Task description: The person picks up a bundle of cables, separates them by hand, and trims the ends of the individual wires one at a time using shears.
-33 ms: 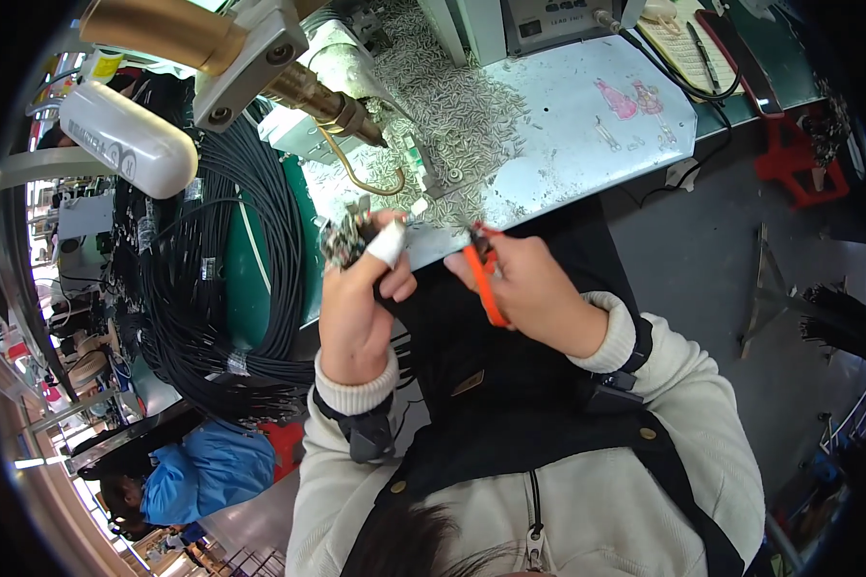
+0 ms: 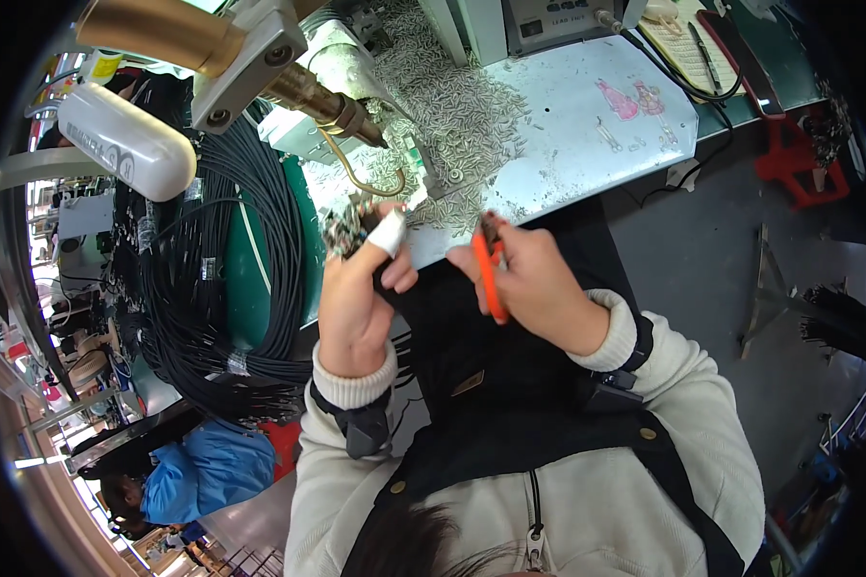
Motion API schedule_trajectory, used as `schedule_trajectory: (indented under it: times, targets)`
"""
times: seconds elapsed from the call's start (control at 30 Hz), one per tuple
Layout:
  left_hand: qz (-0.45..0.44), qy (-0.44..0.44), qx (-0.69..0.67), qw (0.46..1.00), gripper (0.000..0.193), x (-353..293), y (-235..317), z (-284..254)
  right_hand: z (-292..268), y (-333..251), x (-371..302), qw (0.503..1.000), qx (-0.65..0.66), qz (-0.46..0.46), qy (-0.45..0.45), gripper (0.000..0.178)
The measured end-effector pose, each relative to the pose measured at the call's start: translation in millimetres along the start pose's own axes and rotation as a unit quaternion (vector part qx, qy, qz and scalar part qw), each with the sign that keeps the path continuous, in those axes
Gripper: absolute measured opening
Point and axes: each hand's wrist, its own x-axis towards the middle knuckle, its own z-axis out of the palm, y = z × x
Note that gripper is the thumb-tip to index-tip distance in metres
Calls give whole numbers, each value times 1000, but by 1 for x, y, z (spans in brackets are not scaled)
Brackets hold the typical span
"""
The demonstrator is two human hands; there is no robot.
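My left hand (image 2: 361,293), its thumb wrapped in white tape, is closed round a bundle of small, multicoloured wire ends (image 2: 344,231). It is raised at the near edge of the bench plate, just below a curved copper tube (image 2: 361,183). My right hand (image 2: 539,284) grips orange-handled pliers (image 2: 491,279); their dark jaws point away from me, over the plate's front edge. The pliers are apart from the bundle. Beyond both hands lies a heap of small silvery metal pieces (image 2: 471,125). My fingers partly hide the bundle.
A brass-coloured machine head (image 2: 327,106) hangs over the heap at upper left. Black cable coils (image 2: 260,317) lie along the left. A control box (image 2: 558,24) stands at the back, with a notebook (image 2: 678,48) and phone (image 2: 741,62) to its right. A person in blue (image 2: 207,471) sits lower left.
The pliers have shifted slightly right, away from my left hand, and their jaws have turned to point farther away from me. My left hand has barely moved.
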Motion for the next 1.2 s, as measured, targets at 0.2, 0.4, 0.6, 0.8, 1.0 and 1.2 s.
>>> schedule_trajectory:
  times: [0.2,0.4,0.6,0.8,1.0,1.2]
  targets:
    - [-21,36,14,999,15,28,9,10,-11,-25,41,995,54,-11,88,23]
    - [-40,32,25,998,15,36,15,6,-15,-33,66,998,38,24,43,23]
    - [-54,16,23,998,18,40,19,-1,-12,-22,70,998,14,-31,55,19]
    - [-13,32,78,996,16,35,19,7,-15,-23,69,999,9,-25,36,16]
    - [7,13,51,999,11,36,15,4,-11,-14,72,997,10,-51,52,16]
    - [-4,23,67,997,9,33,18,5,-9,-25,66,998,31,1,51,16]
